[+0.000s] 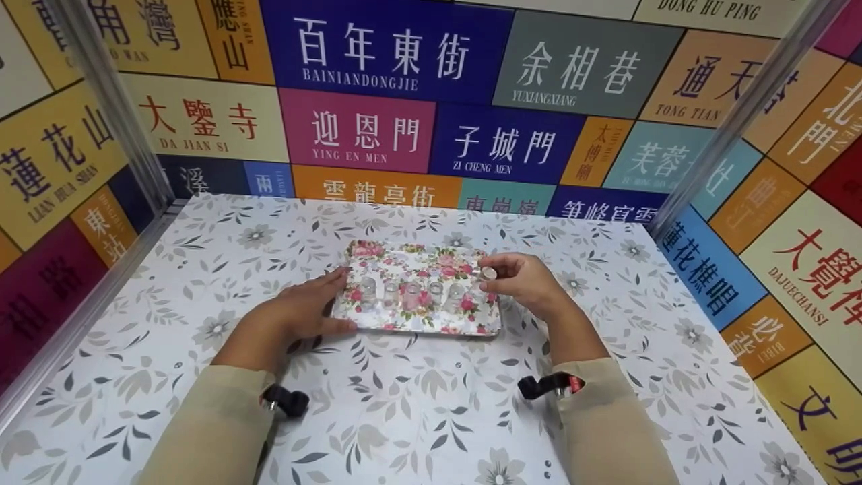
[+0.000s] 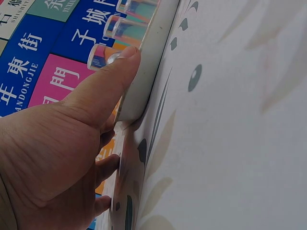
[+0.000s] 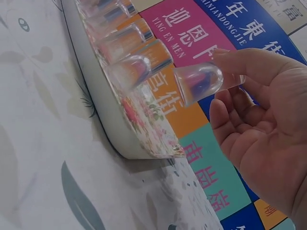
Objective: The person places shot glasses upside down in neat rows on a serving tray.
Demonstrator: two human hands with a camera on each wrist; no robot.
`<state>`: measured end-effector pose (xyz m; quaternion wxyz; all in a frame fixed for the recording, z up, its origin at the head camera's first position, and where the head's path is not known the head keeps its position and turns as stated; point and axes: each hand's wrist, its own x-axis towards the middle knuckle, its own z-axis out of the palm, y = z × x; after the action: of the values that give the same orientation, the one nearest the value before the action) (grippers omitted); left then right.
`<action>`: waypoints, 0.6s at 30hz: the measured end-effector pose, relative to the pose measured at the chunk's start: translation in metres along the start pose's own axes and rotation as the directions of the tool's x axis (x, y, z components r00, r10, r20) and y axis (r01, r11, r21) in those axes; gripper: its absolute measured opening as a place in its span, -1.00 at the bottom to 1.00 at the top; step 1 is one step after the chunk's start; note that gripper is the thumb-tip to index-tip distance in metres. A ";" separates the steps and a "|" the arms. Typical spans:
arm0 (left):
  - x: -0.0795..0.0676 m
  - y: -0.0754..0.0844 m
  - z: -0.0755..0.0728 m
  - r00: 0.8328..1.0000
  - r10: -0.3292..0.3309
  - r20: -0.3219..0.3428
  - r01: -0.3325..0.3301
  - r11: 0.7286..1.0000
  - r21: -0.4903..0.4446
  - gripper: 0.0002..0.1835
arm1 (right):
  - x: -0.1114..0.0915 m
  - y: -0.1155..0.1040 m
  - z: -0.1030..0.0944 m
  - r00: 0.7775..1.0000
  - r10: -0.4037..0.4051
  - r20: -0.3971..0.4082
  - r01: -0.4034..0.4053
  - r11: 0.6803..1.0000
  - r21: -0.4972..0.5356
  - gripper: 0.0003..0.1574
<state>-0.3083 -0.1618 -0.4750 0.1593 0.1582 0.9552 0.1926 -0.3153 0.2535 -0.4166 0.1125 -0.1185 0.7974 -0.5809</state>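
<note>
A rectangular tray with a rose pattern (image 1: 404, 327) lies on the table. Several small clear cups (image 1: 391, 291) stand in a row across it. My right hand (image 1: 522, 279) is just off the tray's right edge, pinching one more small clear cup (image 3: 196, 82) between thumb and fingers; in the right wrist view that cup is apart from the tray. At the tray's left edge is my left hand (image 1: 303, 306), its thumb (image 2: 108, 76) lying straight against the rim near the front corner. The other fingers reach along the left side, partly hidden in the left wrist view.
The tray rests on a white tabletop with grey leaves and flowers (image 1: 417, 404). Panels of coloured blocks with place names (image 1: 384, 54) rise behind and at both sides. Clear corner posts (image 1: 734, 108) stand where the panels meet.
</note>
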 end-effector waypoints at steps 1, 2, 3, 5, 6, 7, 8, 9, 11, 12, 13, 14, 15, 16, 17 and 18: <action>0.000 0.000 0.000 1.000 -0.002 0.001 0.002 1.000 0.000 0.15 | 0.000 0.001 0.000 1.000 0.010 0.007 -0.010 1.000 -0.010 -0.43; 0.000 0.000 0.000 1.000 -0.004 0.001 0.004 1.000 0.000 0.15 | 0.001 0.001 0.000 1.000 0.019 0.012 -0.019 1.000 -0.024 -0.43; 0.000 0.000 0.000 1.000 -0.004 0.003 0.004 1.000 0.000 0.16 | 0.003 0.006 0.000 1.000 0.024 0.007 -0.024 0.999 -0.036 -0.42; 0.000 0.000 0.000 1.000 -0.002 0.004 0.002 1.000 0.000 0.16 | 0.007 0.017 0.001 0.999 0.033 -0.010 -0.033 0.998 -0.061 -0.42; 0.000 0.000 0.000 1.000 -0.001 0.004 0.001 1.000 0.000 0.16 | 0.010 0.022 0.002 0.999 0.037 -0.019 -0.039 0.996 -0.074 -0.42; -0.001 0.000 -0.001 1.000 0.001 0.006 -0.001 1.000 0.000 0.16 | 0.012 0.027 0.002 0.999 0.042 -0.030 -0.044 0.995 -0.087 -0.43; -0.001 0.000 -0.001 1.000 0.002 0.006 -0.002 1.000 -0.002 0.16 | 0.015 0.033 0.003 0.998 0.043 -0.040 -0.047 0.994 -0.103 -0.42; -0.001 0.001 -0.001 1.000 0.003 0.007 -0.003 1.000 -0.004 0.15 | 0.017 0.038 0.004 0.998 0.043 -0.052 -0.049 0.992 -0.119 -0.41; -0.002 0.001 -0.002 1.000 0.004 0.007 -0.004 1.000 -0.008 0.15 | 0.019 0.041 0.005 0.997 0.049 -0.059 -0.058 0.987 -0.151 -0.44; -0.002 0.001 -0.002 1.000 0.005 0.006 -0.005 1.000 -0.010 0.15 | 0.019 0.042 0.006 0.997 0.050 -0.059 -0.059 0.985 -0.162 -0.44; -0.002 0.001 -0.002 1.000 0.006 0.005 -0.006 1.000 -0.010 0.15 | 0.020 0.043 0.006 0.997 0.050 -0.059 -0.059 0.983 -0.172 -0.46; -0.001 0.001 -0.001 1.000 0.006 0.003 -0.006 1.000 -0.010 0.15 | 0.020 0.044 0.007 0.997 0.050 -0.059 -0.060 0.982 -0.180 -0.47; -0.001 0.001 -0.001 1.000 0.006 0.002 -0.006 1.000 -0.008 0.15 | 0.021 0.044 0.007 0.997 0.050 -0.060 -0.060 0.980 -0.190 -0.48; -0.001 0.001 -0.001 1.000 0.006 0.001 -0.006 1.000 -0.008 0.15 | 0.021 0.045 0.008 0.997 0.050 -0.057 -0.060 0.978 -0.200 -0.49; 0.000 0.000 0.000 1.000 0.005 0.001 -0.005 1.000 -0.008 0.15 | 0.021 0.046 0.008 0.997 0.049 -0.054 -0.059 0.976 -0.209 -0.49; 0.000 0.000 0.000 1.000 0.004 0.000 -0.004 1.000 -0.008 0.16 | 0.021 0.047 0.009 0.998 0.048 -0.051 -0.058 0.974 -0.217 -0.50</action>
<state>-0.3080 -0.1618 -0.4748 0.1597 0.1597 0.9541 0.1967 -0.3356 0.2527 -0.4645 0.0961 -0.0954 0.8617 -0.4889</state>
